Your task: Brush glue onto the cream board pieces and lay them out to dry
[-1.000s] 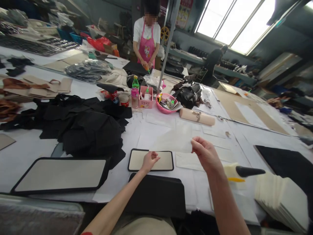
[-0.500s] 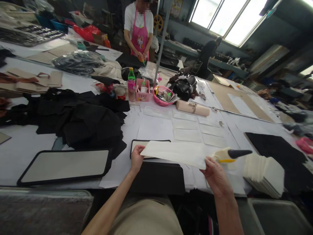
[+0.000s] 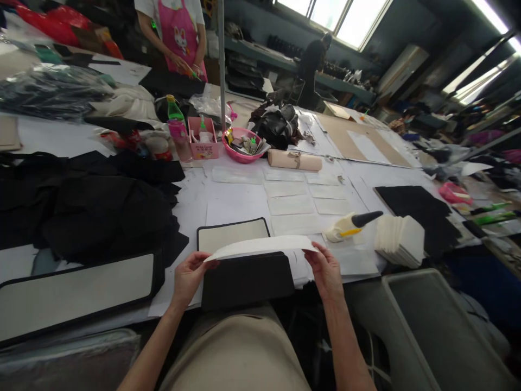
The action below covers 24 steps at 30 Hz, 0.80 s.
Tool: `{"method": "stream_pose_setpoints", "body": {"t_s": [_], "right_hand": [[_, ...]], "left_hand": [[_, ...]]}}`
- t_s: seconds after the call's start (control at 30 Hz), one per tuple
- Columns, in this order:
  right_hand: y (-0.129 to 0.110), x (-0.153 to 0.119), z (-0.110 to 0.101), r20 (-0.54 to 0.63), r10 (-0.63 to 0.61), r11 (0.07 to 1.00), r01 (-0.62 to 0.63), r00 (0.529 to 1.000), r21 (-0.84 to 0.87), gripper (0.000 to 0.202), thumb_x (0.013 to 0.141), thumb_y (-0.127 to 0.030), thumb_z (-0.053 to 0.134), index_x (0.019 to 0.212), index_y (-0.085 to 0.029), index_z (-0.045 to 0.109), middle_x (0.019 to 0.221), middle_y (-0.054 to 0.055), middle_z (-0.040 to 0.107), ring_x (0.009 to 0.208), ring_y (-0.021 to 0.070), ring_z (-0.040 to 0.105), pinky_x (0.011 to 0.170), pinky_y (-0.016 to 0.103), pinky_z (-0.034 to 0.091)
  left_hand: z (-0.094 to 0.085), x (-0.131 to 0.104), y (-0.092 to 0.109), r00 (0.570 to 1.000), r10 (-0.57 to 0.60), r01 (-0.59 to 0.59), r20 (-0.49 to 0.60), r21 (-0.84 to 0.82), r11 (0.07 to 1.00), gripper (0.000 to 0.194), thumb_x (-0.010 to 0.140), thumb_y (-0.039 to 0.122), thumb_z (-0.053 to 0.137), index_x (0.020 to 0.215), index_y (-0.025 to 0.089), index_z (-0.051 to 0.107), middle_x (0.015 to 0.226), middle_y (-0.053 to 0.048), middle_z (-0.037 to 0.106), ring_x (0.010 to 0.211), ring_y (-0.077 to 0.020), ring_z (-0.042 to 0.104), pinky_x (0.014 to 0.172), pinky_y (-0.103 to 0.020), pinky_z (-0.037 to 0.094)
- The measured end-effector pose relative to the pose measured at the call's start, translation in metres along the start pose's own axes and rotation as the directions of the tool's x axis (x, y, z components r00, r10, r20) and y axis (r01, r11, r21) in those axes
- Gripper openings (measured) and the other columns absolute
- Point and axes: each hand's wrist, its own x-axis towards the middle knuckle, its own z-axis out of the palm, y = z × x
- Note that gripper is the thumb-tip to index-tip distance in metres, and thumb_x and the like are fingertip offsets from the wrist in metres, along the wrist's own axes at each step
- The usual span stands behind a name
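A thin white sheet is stretched between my two hands above the table, bowed slightly upward. My left hand pinches its left end, and my right hand grips the right end. Just behind the sheet lies a pale panel with a black border, partly covered by it. Below, a black rectangular piece reaches the table's front edge. Right of the sheet is a cream bottle with a dark pointed nozzle, a yellow-handled item against it. A stack of white pieces stands farther right.
Black cut pieces pile up at left, behind a larger bordered panel. Pale strips lie in rows mid-table. A pink basket, a drink bottle and a metal pole stand beyond. A person in a pink apron works opposite.
The view has swung to the right. The white sheet has come lower and nearer to me, tilting from broad face to a narrow edge-on curve, still held at both ends.
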Motion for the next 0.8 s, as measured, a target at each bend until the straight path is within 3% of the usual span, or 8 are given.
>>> {"method": "stream_pose_setpoints", "body": {"t_s": [0.1, 0.17, 0.27, 0.33, 0.47, 0.57, 0.8], "right_hand": [[0.003, -0.005, 0.002, 0.010, -0.042, 0.997, 0.043, 0.999, -0.068, 0.030, 0.066, -0.033, 0.080, 0.091, -0.021, 0.070, 0.086, 0.003, 0.073, 0.085, 0.0200, 0.070, 0.079, 0.034, 0.055], [0.006, -0.007, 0.001, -0.034, -0.121, 0.977, 0.113, 0.992, -0.180, 0.025, 0.069, -0.034, 0.078, 0.088, -0.019, 0.070, 0.079, 0.003, 0.071, 0.078, 0.0192, 0.069, 0.072, 0.033, 0.055], [0.012, -0.007, -0.005, -0.037, -0.279, 0.879, 0.239, 0.960, -0.413, 0.022, 0.072, -0.036, 0.075, 0.085, -0.019, 0.070, 0.082, 0.003, 0.069, 0.074, 0.0167, 0.065, 0.060, 0.027, 0.051], [0.016, -0.006, -0.012, 0.003, -0.314, 0.814, 0.271, 0.949, -0.513, 0.023, 0.072, -0.038, 0.074, 0.085, -0.020, 0.071, 0.091, 0.003, 0.069, 0.081, 0.0172, 0.063, 0.062, 0.026, 0.050], [0.031, -0.007, -0.026, 0.032, -0.097, 0.818, 0.098, 0.995, -0.568, 0.029, 0.071, -0.043, 0.073, 0.086, -0.018, 0.072, 0.084, 0.004, 0.072, 0.080, 0.0192, 0.065, 0.073, 0.031, 0.051], [0.051, -0.007, -0.033, 0.013, 0.055, 0.809, -0.037, 0.998, -0.586, 0.033, 0.067, -0.043, 0.075, 0.085, -0.015, 0.071, 0.078, 0.005, 0.073, 0.073, 0.0189, 0.066, 0.071, 0.031, 0.051], [0.100, -0.003, -0.047, -0.015, 0.102, 0.696, -0.082, 0.995, -0.713, 0.036, 0.066, -0.049, 0.068, 0.075, -0.014, 0.068, 0.069, 0.004, 0.071, 0.065, 0.0186, 0.065, 0.061, 0.028, 0.049]], "left_hand": [[-0.007, -0.007, 0.009, 1.000, -0.015, 0.015, 0.027, 0.018, 1.000, 0.033, 0.067, 0.043, 0.076, 0.082, 0.016, 0.063, 0.068, -0.004, 0.070, 0.064, -0.0195, 0.068, 0.064, -0.032, 0.055], [-0.012, -0.012, 0.015, 0.998, -0.038, 0.037, 0.044, 0.031, 0.999, 0.030, 0.068, 0.041, 0.076, 0.079, 0.016, 0.062, 0.065, -0.003, 0.068, 0.059, -0.0171, 0.065, 0.059, -0.029, 0.053], [-0.020, -0.020, 0.019, 0.992, -0.099, 0.097, 0.081, 0.029, 0.995, 0.026, 0.070, 0.038, 0.074, 0.077, 0.017, 0.061, 0.058, 0.000, 0.063, 0.051, -0.0121, 0.057, 0.050, -0.023, 0.046], [-0.027, -0.028, 0.016, 0.981, -0.164, 0.162, 0.103, 0.027, 0.986, 0.027, 0.071, 0.040, 0.073, 0.075, 0.016, 0.061, 0.054, 0.001, 0.059, 0.047, -0.0100, 0.051, 0.045, -0.021, 0.040], [-0.038, -0.042, -0.001, 0.939, -0.326, 0.319, 0.113, 0.080, 0.944, 0.034, 0.067, 0.046, 0.074, 0.073, 0.016, 0.060, 0.049, 0.003, 0.054, 0.041, -0.0077, 0.045, 0.038, -0.018, 0.031], [-0.042, -0.047, -0.017, 0.910, -0.407, 0.396, 0.077, 0.125, 0.910, 0.038, 0.063, 0.048, 0.076, 0.072, 0.015, 0.060, 0.046, 0.004, 0.052, 0.038, -0.0062, 0.042, 0.035, -0.016, 0.025], [-0.040, -0.046, -0.030, 0.891, -0.453, 0.445, 0.009, 0.178, 0.878, 0.042, 0.060, 0.051, 0.076, 0.070, 0.014, 0.059, 0.045, 0.005, 0.051, 0.035, -0.0040, 0.037, 0.034, -0.014, 0.022]]}}
